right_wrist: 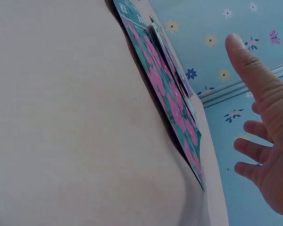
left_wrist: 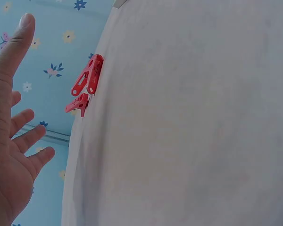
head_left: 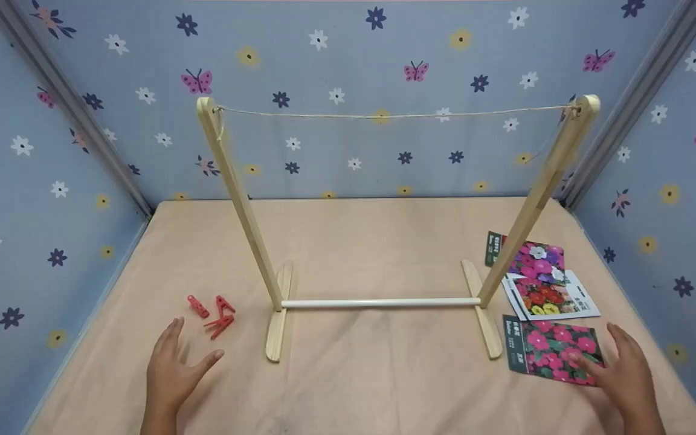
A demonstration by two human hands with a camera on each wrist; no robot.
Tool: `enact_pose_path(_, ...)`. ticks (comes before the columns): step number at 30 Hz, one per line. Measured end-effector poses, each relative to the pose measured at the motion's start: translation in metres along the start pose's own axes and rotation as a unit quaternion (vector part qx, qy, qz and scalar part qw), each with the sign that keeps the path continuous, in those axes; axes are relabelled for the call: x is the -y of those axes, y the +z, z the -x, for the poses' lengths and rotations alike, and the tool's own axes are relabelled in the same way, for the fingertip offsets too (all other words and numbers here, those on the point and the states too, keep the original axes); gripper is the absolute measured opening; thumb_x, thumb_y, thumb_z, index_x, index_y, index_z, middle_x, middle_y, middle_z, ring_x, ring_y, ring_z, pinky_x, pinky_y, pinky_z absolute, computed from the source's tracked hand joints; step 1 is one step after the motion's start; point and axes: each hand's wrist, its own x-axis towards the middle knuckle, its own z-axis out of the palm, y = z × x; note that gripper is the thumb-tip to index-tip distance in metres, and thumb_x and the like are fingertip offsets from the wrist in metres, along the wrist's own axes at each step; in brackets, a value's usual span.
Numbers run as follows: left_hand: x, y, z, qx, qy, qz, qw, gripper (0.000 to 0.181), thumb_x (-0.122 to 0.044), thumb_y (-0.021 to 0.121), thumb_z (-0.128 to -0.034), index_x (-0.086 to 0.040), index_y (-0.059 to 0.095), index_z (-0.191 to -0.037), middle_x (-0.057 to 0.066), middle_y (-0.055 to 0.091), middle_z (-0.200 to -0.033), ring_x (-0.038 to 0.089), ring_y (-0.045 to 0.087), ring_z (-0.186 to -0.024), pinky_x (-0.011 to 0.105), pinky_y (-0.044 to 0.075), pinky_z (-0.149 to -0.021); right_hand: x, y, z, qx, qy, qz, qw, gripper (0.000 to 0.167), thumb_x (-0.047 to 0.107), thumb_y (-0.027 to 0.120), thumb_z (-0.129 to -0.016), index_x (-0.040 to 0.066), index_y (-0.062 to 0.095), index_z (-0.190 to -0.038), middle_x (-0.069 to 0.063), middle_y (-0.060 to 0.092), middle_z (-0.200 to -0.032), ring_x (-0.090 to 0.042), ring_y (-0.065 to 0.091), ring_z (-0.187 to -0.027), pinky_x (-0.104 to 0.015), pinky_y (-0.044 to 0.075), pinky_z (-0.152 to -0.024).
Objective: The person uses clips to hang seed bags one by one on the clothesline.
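Lying close together, three red clothespins (head_left: 221, 327)

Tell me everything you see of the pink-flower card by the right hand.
The pink-flower card is thin and rectangular, apparently stiff paper. Pink flowers among green leaves are printed over most of it; a dark strip with pale lettering edges one end. It lies picture side up on the peach cloth. The right hand overlaps it in the head view, yet the right wrist view shows a gap between them. Contact with the white card behind is unclear.
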Motion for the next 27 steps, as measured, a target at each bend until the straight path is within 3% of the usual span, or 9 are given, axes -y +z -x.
enact_pose_path(7,0.006,0.005,0.001,-0.02,-0.024,0.03,0.9991,0.097,-0.034,0.089,-0.0694,0.005,0.041,-0.144,0.027,0.041,-0.144,0.043,0.035,-0.135,0.059,0.031,-0.108,-0.003,0.004,-0.005,-0.001,0.082,-0.048,0.9955,0.107,0.047,0.078,-0.08,-0.006,0.019,-0.151,-0.036,0.02,-0.151,-0.053,0.028,-0.134,-0.064,0.031,-0.104)
enact_pose_path(15,0.012,0.013,0.0,-0.049,-0.043,0.075,0.995,0.091,-0.027,0.09,-0.069,0.008,0.045,-0.14,0.028,0.045,-0.141,0.045,0.042,-0.13,0.058,0.038,-0.104,-0.011,0.011,-0.011,-0.005,0.142,-0.081,0.9865,0.106,0.054,0.073,-0.081,-0.003,0.019,-0.153,-0.034,0.019,-0.152,-0.054,0.029,-0.133,-0.061,0.033,-0.104)
enact_pose_path(23,0.012,0.019,-0.007,-0.028,-0.142,0.136,0.9801,0.094,-0.028,0.087,-0.074,-0.002,0.037,-0.149,0.023,0.039,-0.148,0.04,0.038,-0.136,0.043,0.036,-0.109,-0.016,0.018,-0.012,-0.018,0.18,-0.099,0.9784,0.103,0.053,0.073,-0.08,-0.003,0.023,-0.151,-0.034,0.026,-0.148,-0.05,0.032,-0.132,-0.059,0.034,-0.106)
enact_pose_path(27,0.011,0.026,-0.008,-0.03,-0.172,0.144,0.9742,0.092,-0.022,0.087,-0.0735,-0.005,0.038,-0.149,0.018,0.038,-0.15,0.036,0.04,-0.136,0.038,0.038,-0.108,-0.019,0.02,-0.011,-0.019,0.193,-0.111,0.9746,0.104,0.052,0.075,-0.079,-0.004,0.024,-0.151,-0.034,0.027,-0.148,-0.05,0.032,-0.133,-0.059,0.034,-0.106)
